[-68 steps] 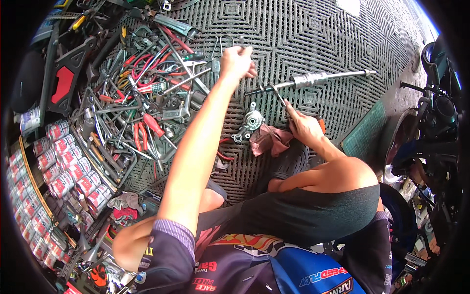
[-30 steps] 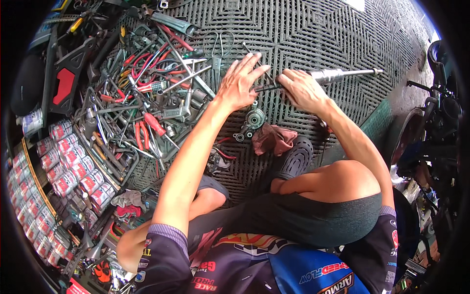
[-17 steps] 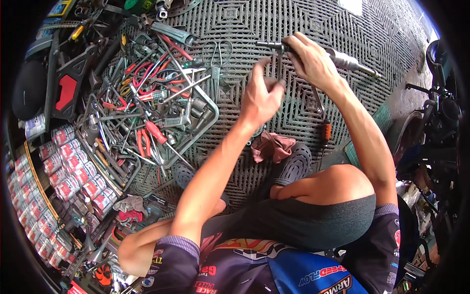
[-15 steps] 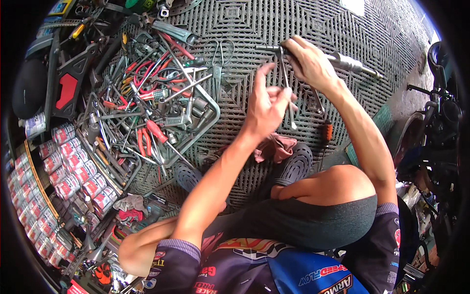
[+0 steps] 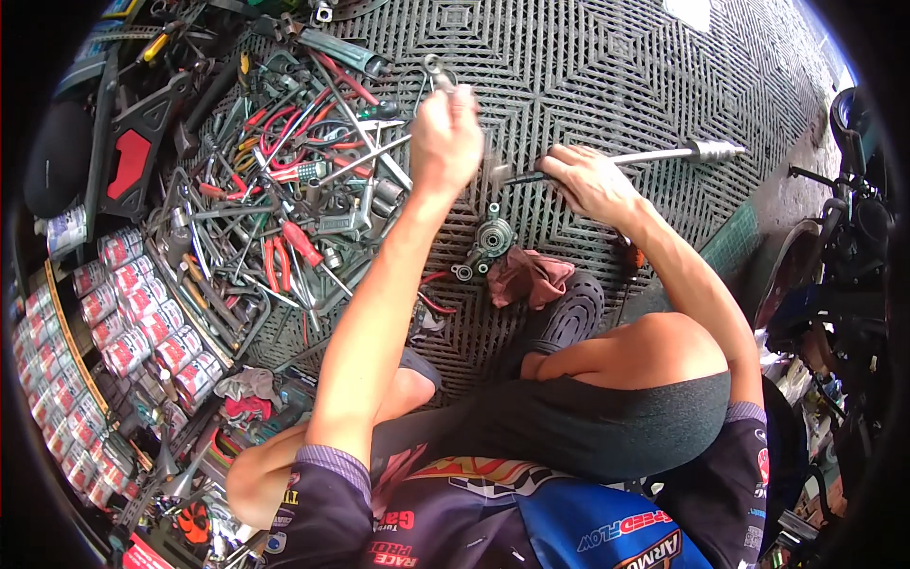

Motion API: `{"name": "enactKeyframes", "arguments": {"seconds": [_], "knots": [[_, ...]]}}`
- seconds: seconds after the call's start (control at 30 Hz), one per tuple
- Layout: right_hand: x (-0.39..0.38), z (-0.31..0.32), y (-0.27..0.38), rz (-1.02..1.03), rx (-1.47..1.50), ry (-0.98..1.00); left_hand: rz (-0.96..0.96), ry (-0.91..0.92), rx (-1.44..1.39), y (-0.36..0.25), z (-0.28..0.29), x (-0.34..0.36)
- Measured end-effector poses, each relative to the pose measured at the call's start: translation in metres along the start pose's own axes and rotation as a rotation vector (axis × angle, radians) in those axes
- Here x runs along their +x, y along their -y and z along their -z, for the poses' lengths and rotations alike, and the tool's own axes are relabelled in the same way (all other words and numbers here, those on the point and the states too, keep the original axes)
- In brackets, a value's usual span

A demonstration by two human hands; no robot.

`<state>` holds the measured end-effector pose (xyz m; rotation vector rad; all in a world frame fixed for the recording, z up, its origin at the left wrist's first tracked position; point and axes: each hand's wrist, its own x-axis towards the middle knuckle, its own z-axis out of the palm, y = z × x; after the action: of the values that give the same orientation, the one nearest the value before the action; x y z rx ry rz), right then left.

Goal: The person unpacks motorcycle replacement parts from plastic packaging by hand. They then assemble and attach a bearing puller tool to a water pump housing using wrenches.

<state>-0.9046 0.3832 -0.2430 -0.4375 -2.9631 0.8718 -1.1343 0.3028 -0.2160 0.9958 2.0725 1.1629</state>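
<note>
My left hand point(image 5: 445, 142) is closed round a wrench, whose ring end point(image 5: 433, 64) sticks out above the fist. My right hand point(image 5: 590, 180) grips a long metal rod that looks like a slide hammer point(image 5: 654, 156), its thick sleeve point(image 5: 715, 152) sitting near the far right end. The dark tip of the rod point(image 5: 523, 177) points left, toward my left forearm. Close to that tip, a small blurred pale piece point(image 5: 499, 172) cannot be made out. On the mat below lies a round-hubbed metal part point(image 5: 493, 235), beside a dusky pink rag point(image 5: 531, 279).
To the left spreads a large heap of pliers, screwdrivers and sockets point(image 5: 313, 190) in a tray. Rows of printed cans point(image 5: 142, 318) stand at far left. A slatted grey mat point(image 5: 607, 57) covers the floor. Dark motorcycle-like parts point(image 5: 834, 237) line the right edge.
My left hand has taken the wrench off to the upper left, away from the rod. My right hand has come down with the rod, and its sleeve slid outward. The round-hubbed part now shows.
</note>
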Motion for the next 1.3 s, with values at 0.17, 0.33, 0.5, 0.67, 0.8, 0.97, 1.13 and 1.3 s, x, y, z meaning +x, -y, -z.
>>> {"name": "enactKeyframes", "arguments": {"seconds": [0.17,0.33,0.5,0.67,0.8,0.97,1.13,1.3], "knots": [[-0.016,-0.01,-0.009,0.04,0.031,0.072,0.145,0.134,-0.106,-0.009,0.057,-0.03],[-0.023,-0.025,-0.003,0.055,-0.036,0.091,0.393,0.997,0.185,0.041,0.089,-0.104],[0.001,-0.023,0.019,0.102,-0.061,-0.016,0.266,1.41,0.472,0.104,0.092,-0.186],[-0.021,-0.018,0.014,-0.065,-0.007,0.116,0.008,0.852,0.605,0.066,0.059,-0.181],[-0.033,-0.021,0.012,-0.122,-0.035,0.033,-0.066,0.439,0.613,0.063,0.02,-0.151],[-0.014,-0.041,0.021,-0.11,0.077,0.02,0.208,0.429,0.642,0.055,-0.007,-0.148],[-0.038,-0.017,0.016,-0.17,0.049,0.069,0.268,0.376,0.424,0.047,-0.034,-0.142],[-0.033,-0.028,0.019,-0.146,0.081,0.041,0.428,0.274,0.227,0.059,-0.017,-0.138]]}}
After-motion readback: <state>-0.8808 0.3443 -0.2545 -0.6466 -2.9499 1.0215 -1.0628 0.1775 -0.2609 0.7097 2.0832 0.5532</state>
